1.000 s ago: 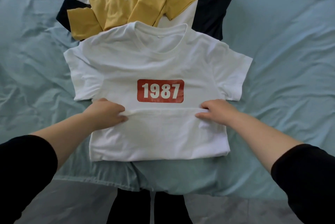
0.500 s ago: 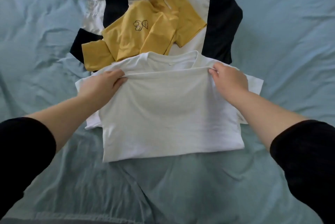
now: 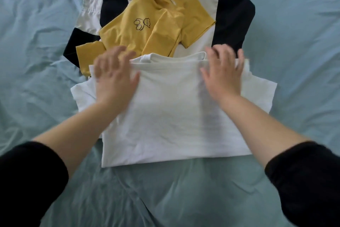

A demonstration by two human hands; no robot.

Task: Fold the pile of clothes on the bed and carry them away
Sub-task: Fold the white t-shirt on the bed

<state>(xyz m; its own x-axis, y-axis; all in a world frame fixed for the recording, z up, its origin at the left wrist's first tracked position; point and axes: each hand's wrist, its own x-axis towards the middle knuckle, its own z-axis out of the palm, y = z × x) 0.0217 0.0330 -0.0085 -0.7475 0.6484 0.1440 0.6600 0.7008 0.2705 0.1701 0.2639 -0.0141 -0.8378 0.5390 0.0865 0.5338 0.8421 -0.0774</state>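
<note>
Lying folded on bed sheet — white T-shirt; far edge is being touched by left hand and right hand, fingers spread; yellow top beyond.

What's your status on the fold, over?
Left hand and right hand open, no grip, spread over white T-shirt. Shirt folded in half, sleeves out. Yellow shirt crumpled just beyond, unfolded.
</note>
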